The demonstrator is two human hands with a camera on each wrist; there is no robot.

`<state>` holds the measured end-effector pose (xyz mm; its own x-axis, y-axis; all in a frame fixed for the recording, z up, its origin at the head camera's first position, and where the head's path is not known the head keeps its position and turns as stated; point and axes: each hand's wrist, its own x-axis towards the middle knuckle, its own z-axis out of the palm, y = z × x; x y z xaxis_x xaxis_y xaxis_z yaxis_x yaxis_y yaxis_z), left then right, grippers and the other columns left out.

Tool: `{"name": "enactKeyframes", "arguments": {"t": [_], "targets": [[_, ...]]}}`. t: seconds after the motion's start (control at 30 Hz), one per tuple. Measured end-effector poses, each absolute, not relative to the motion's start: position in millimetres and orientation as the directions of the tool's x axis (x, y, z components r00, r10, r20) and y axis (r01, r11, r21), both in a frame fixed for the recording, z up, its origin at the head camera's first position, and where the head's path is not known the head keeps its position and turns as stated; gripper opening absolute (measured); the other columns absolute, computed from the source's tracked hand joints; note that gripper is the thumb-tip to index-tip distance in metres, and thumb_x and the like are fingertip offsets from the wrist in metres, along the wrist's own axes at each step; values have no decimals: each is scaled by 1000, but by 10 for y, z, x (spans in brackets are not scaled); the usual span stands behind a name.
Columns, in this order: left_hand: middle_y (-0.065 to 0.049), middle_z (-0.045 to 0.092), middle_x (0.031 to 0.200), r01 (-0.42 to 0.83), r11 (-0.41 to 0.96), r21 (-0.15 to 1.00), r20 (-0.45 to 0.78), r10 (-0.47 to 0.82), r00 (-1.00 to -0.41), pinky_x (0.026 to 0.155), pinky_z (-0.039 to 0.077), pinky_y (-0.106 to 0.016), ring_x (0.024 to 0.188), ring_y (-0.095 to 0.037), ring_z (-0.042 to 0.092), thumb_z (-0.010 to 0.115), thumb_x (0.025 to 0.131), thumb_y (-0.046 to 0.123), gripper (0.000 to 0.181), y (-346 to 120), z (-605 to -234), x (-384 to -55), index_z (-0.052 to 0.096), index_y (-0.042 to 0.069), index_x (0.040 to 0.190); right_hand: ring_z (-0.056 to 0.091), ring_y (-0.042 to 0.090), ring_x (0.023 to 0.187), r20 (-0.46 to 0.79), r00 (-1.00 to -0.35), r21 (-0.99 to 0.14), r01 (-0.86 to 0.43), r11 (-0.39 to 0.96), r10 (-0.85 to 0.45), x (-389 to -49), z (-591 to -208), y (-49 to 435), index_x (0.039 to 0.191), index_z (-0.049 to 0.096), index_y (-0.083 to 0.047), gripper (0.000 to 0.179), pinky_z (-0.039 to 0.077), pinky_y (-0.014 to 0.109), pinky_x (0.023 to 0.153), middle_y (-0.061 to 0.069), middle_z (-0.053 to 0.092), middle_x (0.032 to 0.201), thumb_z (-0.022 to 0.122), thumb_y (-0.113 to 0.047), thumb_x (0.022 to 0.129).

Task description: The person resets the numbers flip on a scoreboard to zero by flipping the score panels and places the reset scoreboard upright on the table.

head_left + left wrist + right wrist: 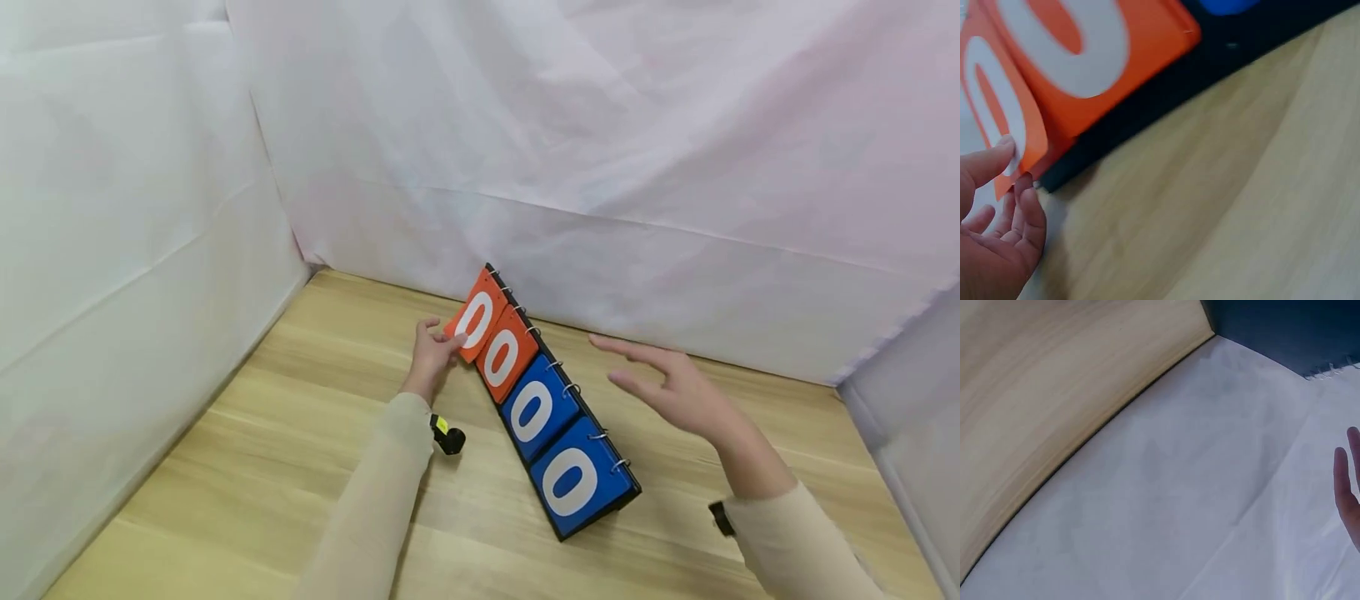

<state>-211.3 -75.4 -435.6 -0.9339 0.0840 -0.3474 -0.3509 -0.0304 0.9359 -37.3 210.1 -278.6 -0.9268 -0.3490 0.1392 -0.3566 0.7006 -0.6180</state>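
A flip scoreboard (528, 454) stands slanted on the wooden table, its black backing carrying two orange and two blue cards on metal rings, each with a white 0. With thumb and fingers my left hand (432, 354) pinches the lower edge of the far orange card (1035, 134), which bends away from the board. In the left wrist view the thumb presses on the card's front. To the right of the board my right hand (678, 387) hangs in the air, fingers extended, touching nothing. Only its fingertips (1342, 469) show at the right wrist view's edge, near the board's dark back (1285, 337).
White cloth walls (525, 142) rise behind the table (262, 433) and along its left side. The scoreboard's far end is close to the back cloth. A greyish panel (911, 417) stands at the right. Small black cameras (448, 435) sit on both wrists.
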Motion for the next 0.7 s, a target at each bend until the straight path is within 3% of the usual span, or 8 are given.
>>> {"name": "enactKeyframes", "arguments": {"t": [0.17, 0.23, 0.3, 0.37, 0.47, 0.57, 0.7], "targets": [[-12, 52, 103, -367, -3, 930, -365, 77, -928, 60, 50, -30, 63, -22, 55, 72, 81, 11, 82, -689, -4434, -2123, 15, 14, 140, 48, 10, 120, 285, -923, -626, -383, 680, -257, 179, -2862, 1989, 133, 51, -18, 48, 37, 18, 97, -1, 53, 132, 60, -3, 88], [-19, 51, 113, -360, 76, 930, -365, 83, -927, 74, 51, -36, 80, -28, 58, 73, 80, 11, 89, -701, -4403, -2181, 10, 13, 143, 49, 8, 118, 314, -929, -640, -361, 678, -198, 336, -2904, 1926, 131, 53, -16, 47, 35, 12, 96, -1, 55, 129, 62, -1, 87], [-22, 45, 124, -312, 177, 933, -332, 94, -939, 89, 45, -39, 101, -32, 52, 72, 81, 10, 90, -709, -4318, -2259, 8, 11, 144, 51, 9, 116, 316, -939, -639, -315, 701, -135, 460, -2945, 1857, 128, 56, -17, 45, 35, 11, 94, -3, 57, 126, 65, -4, 86], [-21, 35, 134, -214, 248, 945, -250, 124, -960, 101, 36, -42, 120, -33, 39, 69, 82, 7, 86, -691, -4176, -2345, 11, 10, 145, 53, 10, 113, 315, -946, -599, -259, 757, -75, 555, -2994, 1789, 125, 59, -20, 43, 36, 10, 92, -5, 59, 122, 68, -11, 84], [-14, 23, 145, 20, 315, 949, -59, 242, -968, 106, 28, -46, 132, -30, 25, 59, 87, 5, 70, -579, -3873, -2460, 20, 12, 145, 55, 12, 109, 313, -949, -564, -161, 810, 30, 668, -3070, 1713, 120, 62, -25, 40, 36, 7, 90, -9, 61, 117, 72, -19, 81], [-4, 20, 150, 239, 324, 915, 79, 438, -896, 106, 26, -47, 137, -24, 18, 45, 94, 9, 55, -393, -3561, -2533, 28, 18, 145, 57, 13, 107, 320, -937, -571, -74, 817, 139, 760, -3129, 1674, 115, 65, -27, 36, 33, 4, 89, -9, 63, 114, 73, -20, 81], [1, 23, 151, 420, 421, 804, 92, 609, -788, 105, 27, -46, 138, -22, 15, 32, 96, 12, 48, -359, -3351, -2579, 33, 19, 144, 62, 15, 98, 340, -919, -571, -33, 820, 199, 714, -3190, 1695, 107, 70, -21, 25, 42, 8, 82, -5, 67, 105, 71, -17, 82]]}}
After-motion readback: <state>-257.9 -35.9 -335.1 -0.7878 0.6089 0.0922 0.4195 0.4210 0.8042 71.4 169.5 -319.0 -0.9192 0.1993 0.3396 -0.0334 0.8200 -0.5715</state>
